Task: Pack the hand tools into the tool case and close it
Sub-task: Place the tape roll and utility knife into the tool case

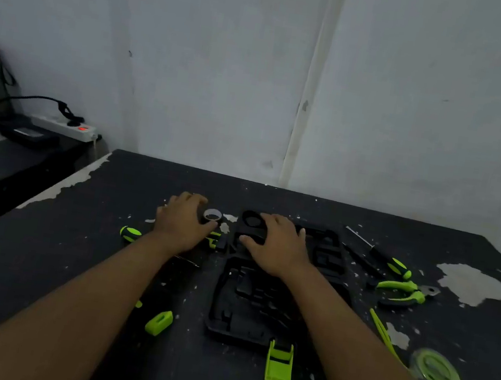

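Note:
The black tool case (258, 305) lies open in the middle of the dark table, its moulded recesses showing and a green latch (279, 361) at its near edge. My right hand (276, 245) rests with spread fingers on the case's far half, next to a round recess. My left hand (181, 220) is left of the case, thumb and fingers around a small roll of tape (212, 215). A green-black screwdriver (130, 233) lies left of my left wrist. Another screwdriver (394, 265) and green-handled pliers (403, 289) lie right of the case.
A small green-black tool (215, 240) sits between my hands. A green block (158, 322) lies near left, thin green tweezers (382, 333) and a round green item in plastic (436, 372) near right. A power strip (63, 127) sits on the left side table. The wall stands close behind.

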{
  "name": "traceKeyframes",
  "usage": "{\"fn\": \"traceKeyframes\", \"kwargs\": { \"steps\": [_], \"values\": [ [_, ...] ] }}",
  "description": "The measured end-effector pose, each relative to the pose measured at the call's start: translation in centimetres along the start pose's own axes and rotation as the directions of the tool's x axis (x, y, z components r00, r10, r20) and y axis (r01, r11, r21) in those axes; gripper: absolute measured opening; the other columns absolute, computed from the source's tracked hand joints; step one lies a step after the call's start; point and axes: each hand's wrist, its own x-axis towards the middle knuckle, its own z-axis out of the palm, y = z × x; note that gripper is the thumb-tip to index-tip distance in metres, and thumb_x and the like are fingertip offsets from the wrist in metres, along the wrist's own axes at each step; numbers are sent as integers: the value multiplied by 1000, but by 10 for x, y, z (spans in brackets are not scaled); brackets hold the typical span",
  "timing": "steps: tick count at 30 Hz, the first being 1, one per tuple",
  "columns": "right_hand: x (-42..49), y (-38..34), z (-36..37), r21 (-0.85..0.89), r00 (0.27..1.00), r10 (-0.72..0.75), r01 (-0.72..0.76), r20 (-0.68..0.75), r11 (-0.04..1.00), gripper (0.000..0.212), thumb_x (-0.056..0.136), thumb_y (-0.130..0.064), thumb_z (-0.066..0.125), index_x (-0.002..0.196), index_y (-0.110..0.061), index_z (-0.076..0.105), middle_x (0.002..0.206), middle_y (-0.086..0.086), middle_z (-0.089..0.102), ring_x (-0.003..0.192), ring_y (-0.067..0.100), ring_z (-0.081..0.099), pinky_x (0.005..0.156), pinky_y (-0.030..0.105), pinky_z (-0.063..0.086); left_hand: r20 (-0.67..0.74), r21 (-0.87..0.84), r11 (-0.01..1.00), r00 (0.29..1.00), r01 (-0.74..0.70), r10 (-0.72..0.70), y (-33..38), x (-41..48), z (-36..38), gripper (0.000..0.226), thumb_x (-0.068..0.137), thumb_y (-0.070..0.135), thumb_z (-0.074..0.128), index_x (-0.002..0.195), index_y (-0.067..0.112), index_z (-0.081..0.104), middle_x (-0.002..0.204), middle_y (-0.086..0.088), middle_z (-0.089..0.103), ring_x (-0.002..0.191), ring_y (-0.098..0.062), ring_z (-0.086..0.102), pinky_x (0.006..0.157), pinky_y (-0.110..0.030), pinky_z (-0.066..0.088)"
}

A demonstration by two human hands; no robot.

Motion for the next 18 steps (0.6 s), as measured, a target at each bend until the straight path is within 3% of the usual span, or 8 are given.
{"fn": "traceKeyframes", "kwargs": {
  "steps": [7, 11, 18],
  "values": [
    [4, 9, 9, -49, 999, 13, -11, 45, 999, 92, 93, -83, 41, 166, -30, 24, 175, 1, 16, 164, 24, 4, 128, 66, -1, 113, 52, 995, 989, 86, -91, 1, 22, 11, 79, 80, 70, 72, 145, 28, 55, 149, -1, 53, 138, -31, 47, 112, -55, 37],
    [5, 13, 13, -49, 1000, 8, -7, 24, 999, 93, 92, -84, 39, 166, -29, 23, 176, 0, 16, 164, 22, 2, 129, 63, -2, 98, 51, 994, 990, 96, -101, 2, 28, 19, 63, 75, 70, 74, 127, 34, 68, 130, 3, 68, 126, -31, 58, 106, -53, 43],
    [4, 13, 13, -39, 1000, 5, -5, 11, 999, 92, 93, -82, 39, 166, -28, 24, 176, 0, 16, 164, 21, 2, 130, 60, 0, -29, -39, 991, 991, 126, -128, 3, 26, 29, 46, 75, 62, 80, 110, 35, 73, 113, 9, 73, 115, -25, 64, 100, -49, 44]
  ]
}}
